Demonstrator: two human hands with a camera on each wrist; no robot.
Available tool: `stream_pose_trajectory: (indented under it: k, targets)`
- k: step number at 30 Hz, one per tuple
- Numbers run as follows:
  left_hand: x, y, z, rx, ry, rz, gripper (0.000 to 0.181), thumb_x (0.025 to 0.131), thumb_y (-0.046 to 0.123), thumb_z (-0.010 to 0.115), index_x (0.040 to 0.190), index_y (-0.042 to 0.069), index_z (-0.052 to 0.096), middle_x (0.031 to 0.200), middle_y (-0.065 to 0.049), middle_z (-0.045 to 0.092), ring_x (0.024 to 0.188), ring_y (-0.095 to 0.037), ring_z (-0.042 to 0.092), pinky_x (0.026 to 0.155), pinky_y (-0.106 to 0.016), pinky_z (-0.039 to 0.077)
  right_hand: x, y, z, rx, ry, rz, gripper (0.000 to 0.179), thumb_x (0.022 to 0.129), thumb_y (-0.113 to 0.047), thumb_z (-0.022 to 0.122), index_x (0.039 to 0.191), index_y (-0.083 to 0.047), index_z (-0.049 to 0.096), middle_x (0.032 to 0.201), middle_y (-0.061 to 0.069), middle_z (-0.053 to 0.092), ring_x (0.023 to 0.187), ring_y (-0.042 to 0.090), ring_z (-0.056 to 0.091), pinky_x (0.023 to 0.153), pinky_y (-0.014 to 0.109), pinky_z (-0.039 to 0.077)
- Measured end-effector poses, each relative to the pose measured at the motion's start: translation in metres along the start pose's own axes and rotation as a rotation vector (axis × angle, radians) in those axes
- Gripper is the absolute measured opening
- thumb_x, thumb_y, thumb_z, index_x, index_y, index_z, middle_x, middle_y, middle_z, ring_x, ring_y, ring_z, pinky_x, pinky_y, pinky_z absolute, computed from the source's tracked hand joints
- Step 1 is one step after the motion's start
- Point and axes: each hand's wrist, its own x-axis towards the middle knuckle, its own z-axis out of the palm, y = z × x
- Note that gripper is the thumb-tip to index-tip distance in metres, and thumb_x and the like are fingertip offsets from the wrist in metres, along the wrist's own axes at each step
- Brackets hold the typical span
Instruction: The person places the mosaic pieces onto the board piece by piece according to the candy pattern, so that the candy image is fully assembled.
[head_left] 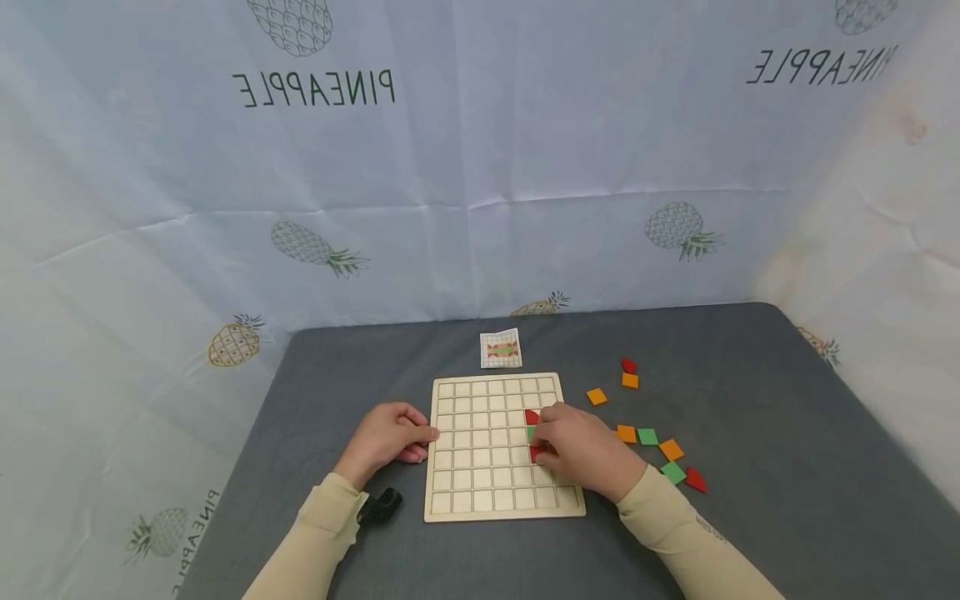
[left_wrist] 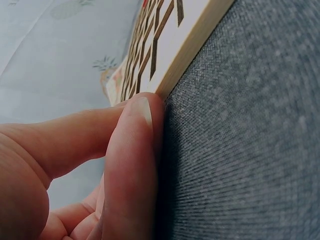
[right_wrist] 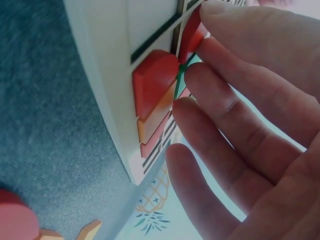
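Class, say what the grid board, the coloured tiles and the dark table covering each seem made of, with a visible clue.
Grid board: probably wood, matte; its pale tan edge looks bare and unpainted.
Coloured tiles: painted wood or plastic, unclear which; smooth, even colour, slight sheen.
Dark table covering: apparently matte fabric; a fine weave shows close up.

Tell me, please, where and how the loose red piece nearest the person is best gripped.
Probably pinch the red piece by its near and far edges, coming from above and the right: it lies flat on the table, and a green piece sits close on its left, leaving the right side freer.
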Motion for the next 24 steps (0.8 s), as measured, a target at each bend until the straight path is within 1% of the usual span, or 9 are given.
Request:
stream_pose_trajectory:
  k: [4, 6, 8, 11, 13, 15, 17, 20, 24]
  targets:
    - [0.002, 0.002, 0.002, 0.004, -0.003, 0.002, 0.024, 0.089, 0.016, 0.090, 0.102, 0.005, 0.073, 0.082, -0.010, 0.076, 0.067, -0.017, 0.075, 0.063, -0.033, 0.067, -0.001, 0.001, 0.000, -0.021, 0.003, 0.003, 0.010, 0.089, -0.020, 0.091, 0.090, -0.018, 0.082, 0.084, -0.009, 0.060, 0.080, 0.007, 0.050, 0.068, 0.022, 0.051]
    - [0.003, 0.002, 0.003, 0.006, -0.005, -0.001, 0.025, 0.089, 0.017, 0.091, 0.102, 0.005, 0.073, 0.082, -0.011, 0.076, 0.067, -0.017, 0.075, 0.063, -0.032, 0.066, -0.002, 0.002, -0.001, -0.011, -0.002, 0.011, 0.010, 0.089, -0.022, 0.091, 0.091, -0.018, 0.082, 0.084, -0.009, 0.060, 0.081, 0.007, 0.049, 0.067, 0.021, 0.050]
    - [0.003, 0.002, 0.003, 0.011, -0.002, -0.006, 0.026, 0.089, 0.018, 0.091, 0.102, 0.005, 0.073, 0.082, -0.011, 0.076, 0.067, -0.017, 0.075, 0.063, -0.032, 0.066, -0.004, 0.005, -0.005, 0.006, 0.001, 0.031, 0.009, 0.089, -0.022, 0.091, 0.092, -0.019, 0.082, 0.086, -0.009, 0.062, 0.083, 0.007, 0.050, 0.066, 0.020, 0.049]
    - [0.002, 0.001, 0.001, 0.005, 0.003, -0.012, 0.027, 0.089, 0.018, 0.091, 0.103, 0.004, 0.072, 0.084, -0.011, 0.076, 0.068, -0.017, 0.076, 0.064, -0.033, 0.067, -0.012, 0.014, -0.016, 0.030, 0.020, 0.085, 0.011, 0.089, -0.022, 0.092, 0.095, -0.019, 0.083, 0.092, -0.007, 0.065, 0.084, 0.007, 0.053, 0.064, 0.020, 0.050]
    - [0.002, 0.001, 0.000, 0.006, 0.007, -0.014, 0.028, 0.089, 0.018, 0.091, 0.104, 0.004, 0.072, 0.084, -0.011, 0.076, 0.068, -0.018, 0.076, 0.064, -0.033, 0.067, -0.022, 0.023, -0.024, 0.021, 0.037, 0.128, 0.013, 0.088, -0.021, 0.092, 0.097, -0.019, 0.083, 0.096, -0.006, 0.067, 0.085, 0.007, 0.055, 0.065, 0.021, 0.052]
    - [0.002, 0.000, -0.001, 0.010, 0.012, -0.018, 0.028, 0.089, 0.018, 0.091, 0.104, 0.004, 0.072, 0.084, -0.011, 0.077, 0.068, -0.018, 0.076, 0.064, -0.033, 0.067, -0.034, 0.034, -0.032, 0.020, 0.036, 0.170, 0.015, 0.088, -0.020, 0.092, 0.099, -0.017, 0.083, 0.097, -0.004, 0.068, 0.085, 0.008, 0.057, 0.066, 0.023, 0.054]
    - [0.002, 0.000, -0.002, 0.022, 0.016, -0.022, 0.028, 0.089, 0.019, 0.091, 0.104, 0.004, 0.072, 0.083, -0.011, 0.077, 0.068, -0.018, 0.076, 0.064, -0.032, 0.067, -0.048, 0.044, -0.039, 0.012, 0.027, 0.210, 0.015, 0.088, -0.021, 0.092, 0.100, -0.019, 0.083, 0.098, -0.006, 0.068, 0.087, 0.009, 0.059, 0.068, 0.024, 0.056]
    - [0.002, -0.001, -0.001, 0.037, 0.019, -0.021, 0.029, 0.089, 0.020, 0.091, 0.104, 0.004, 0.072, 0.083, -0.010, 0.076, 0.067, -0.017, 0.076, 0.063, -0.032, 0.066, -0.072, 0.057, -0.047, 0.014, 0.011, 0.254, 0.015, 0.089, -0.022, 0.091, 0.100, -0.020, 0.082, 0.097, -0.007, 0.068, 0.087, 0.011, 0.060, 0.068, 0.025, 0.056]
    - [0.003, -0.002, 0.001, 0.036, 0.012, -0.011, 0.031, 0.089, 0.021, 0.092, 0.105, 0.003, 0.072, 0.083, -0.011, 0.076, 0.067, -0.017, 0.075, 0.063, -0.033, 0.066, -0.101, 0.069, -0.054, -0.004, -0.016, 0.311, 0.017, 0.086, -0.024, 0.093, 0.097, -0.023, 0.080, 0.094, -0.010, 0.066, 0.086, 0.010, 0.060, 0.069, 0.028, 0.057]
